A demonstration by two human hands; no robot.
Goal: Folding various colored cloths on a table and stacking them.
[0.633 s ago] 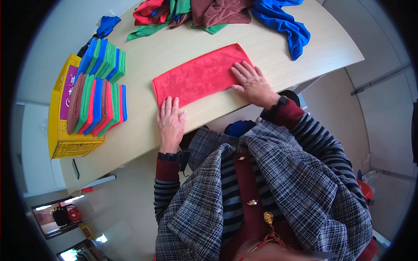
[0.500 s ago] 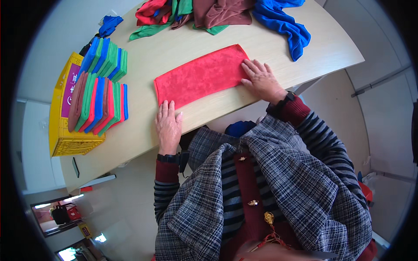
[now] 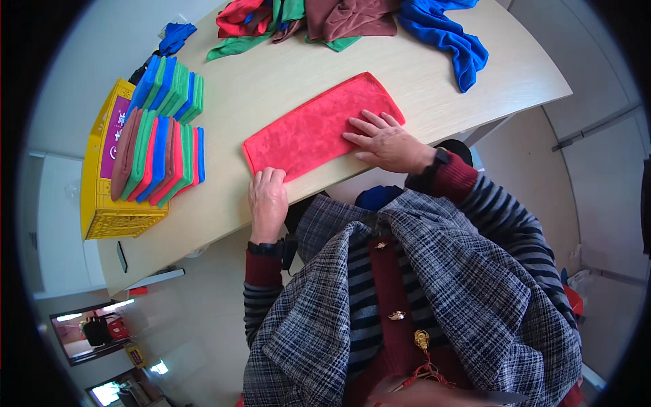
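A red cloth lies folded flat as a long rectangle on the pale wooden table. My right hand rests palm down on the cloth's near right part, fingers spread. At the cloth's near left corner my left hand lies flat on the table, its fingertips touching the cloth's edge. Neither hand grips anything.
Left of the cloth stand two rows of folded cloths in green, blue, red and brown, beside a yellow crate. A heap of loose cloths in red, green, brown and blue lies at the table's far side.
My right hand has slid leftward over the red cloth from its right end toward the middle. My left hand has stayed at the near left corner.
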